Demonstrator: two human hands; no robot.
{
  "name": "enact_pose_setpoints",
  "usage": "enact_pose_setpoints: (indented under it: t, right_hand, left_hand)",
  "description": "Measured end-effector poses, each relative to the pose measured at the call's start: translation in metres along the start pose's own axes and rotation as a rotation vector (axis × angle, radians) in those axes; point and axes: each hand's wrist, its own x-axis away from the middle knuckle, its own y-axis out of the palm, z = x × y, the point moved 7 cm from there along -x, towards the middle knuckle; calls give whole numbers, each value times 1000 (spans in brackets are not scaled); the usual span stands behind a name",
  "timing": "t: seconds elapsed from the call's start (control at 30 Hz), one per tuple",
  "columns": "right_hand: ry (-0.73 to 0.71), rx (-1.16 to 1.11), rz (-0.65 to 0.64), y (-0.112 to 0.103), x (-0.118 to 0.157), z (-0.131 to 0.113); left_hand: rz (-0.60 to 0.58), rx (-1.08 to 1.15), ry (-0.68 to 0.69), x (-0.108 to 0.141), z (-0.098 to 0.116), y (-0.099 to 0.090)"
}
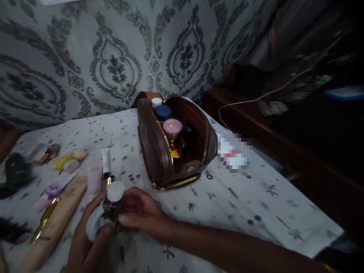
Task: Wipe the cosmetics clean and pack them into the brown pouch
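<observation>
My left hand (89, 237) is closed around a white rounded object (93, 224), whose kind I cannot make out. It also touches a small dark bottle with a white cap (115, 191). My right hand (145, 212) grips that bottle from the right, thumb and fingers bent around its side. Behind the hands stands a brown leather cosmetic bag (155, 159), its zipped top spread apart. Inside are a pink-topped container with a gold base (172, 129), a blue lid (163, 112), a white cap (156, 102) and a dark round item (187, 131).
Left of the hands lie a pink tube (94, 177), a small white tube (105, 161), a long tan tube (61, 216), a gold stick (47, 218) and yellow items (68, 161). A patterned cloth (216, 216) covers the surface. A cable (256, 99) runs at right.
</observation>
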Motion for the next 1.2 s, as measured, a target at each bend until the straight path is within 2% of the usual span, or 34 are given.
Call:
enact_pose_setpoints:
  t: [0.07,0.17,0.4,0.47,0.6,0.83,1.03,1.17,1.2]
  right_hand:
    - [-40,126,-22,4,5,-8]
    - [-134,312,-15,12,9,-22]
    - [-190,640,32,30,11,-33]
    - [-213,708,73,31,13,-34]
    - [-324,796,116,31,17,-33]
    - [-356,871,8,24,19,-15]
    - [-375,646,34,20,22,-22]
    - [-429,509,73,26,21,-34]
    - [-451,503,82,27,22,-36]
  left_hand:
    - [-42,-15,60,-6,17,4]
    - [11,2,143,-11,34,2]
    - [60,-101,312,-6,48,5]
    - [72,-90,325,-4,51,5]
    - [73,-22,248,-3,50,3]
    - [79,150,175,-6,51,-8]
    - [-8,543,-29,-11,39,-2]
    - [93,774,-179,-10,27,3]
    - [89,859,-223,-9,25,8]
